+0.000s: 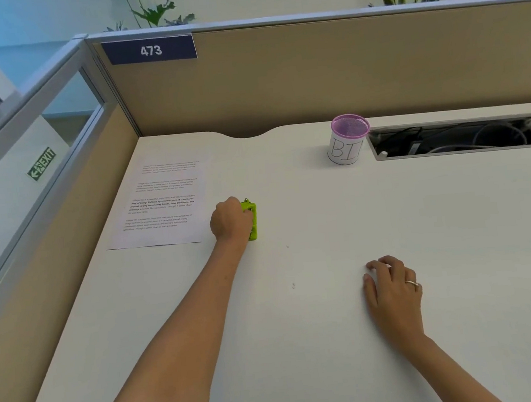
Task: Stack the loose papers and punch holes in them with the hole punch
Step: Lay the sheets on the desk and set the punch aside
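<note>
A sheet or stack of printed white papers (164, 204) lies flat at the far left of the white desk (334, 323). Just right of its lower right corner stands a small green hole punch (251, 219). My left hand (229, 219) is curled over the punch from the left and grips it, hiding most of it. Nearer me and to the right, my right hand (392, 289) rests on the bare desk with its fingers loosely bent, holding nothing; a ring is on one finger.
A pink mesh cup (347, 139) labelled "BIN" stands at the back, beside an open cable tray (459, 138) set into the desk. Beige partition walls (310, 73) close off the back and left sides.
</note>
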Action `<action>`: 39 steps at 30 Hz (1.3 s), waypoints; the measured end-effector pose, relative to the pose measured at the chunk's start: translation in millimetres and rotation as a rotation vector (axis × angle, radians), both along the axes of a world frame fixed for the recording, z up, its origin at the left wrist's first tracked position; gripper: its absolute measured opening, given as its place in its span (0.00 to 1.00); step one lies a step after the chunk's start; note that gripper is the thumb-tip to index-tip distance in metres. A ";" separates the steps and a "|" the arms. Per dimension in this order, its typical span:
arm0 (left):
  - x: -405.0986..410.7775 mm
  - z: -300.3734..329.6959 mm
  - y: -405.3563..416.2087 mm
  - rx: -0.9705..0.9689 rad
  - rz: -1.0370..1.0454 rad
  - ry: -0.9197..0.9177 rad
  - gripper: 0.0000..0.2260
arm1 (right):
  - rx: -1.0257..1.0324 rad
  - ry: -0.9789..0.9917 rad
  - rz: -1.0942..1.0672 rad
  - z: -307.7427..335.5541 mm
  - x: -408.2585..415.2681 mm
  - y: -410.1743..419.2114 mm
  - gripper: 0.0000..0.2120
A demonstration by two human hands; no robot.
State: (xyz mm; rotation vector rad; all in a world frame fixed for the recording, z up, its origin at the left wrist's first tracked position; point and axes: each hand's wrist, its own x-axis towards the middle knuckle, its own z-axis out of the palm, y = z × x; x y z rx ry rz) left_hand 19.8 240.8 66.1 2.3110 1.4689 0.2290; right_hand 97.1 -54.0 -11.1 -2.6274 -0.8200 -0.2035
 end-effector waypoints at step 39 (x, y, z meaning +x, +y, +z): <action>-110.4 -70.3 -79.2 0.218 -0.261 0.074 0.25 | -0.135 0.033 0.694 19.5 -25.2 109.0 0.15</action>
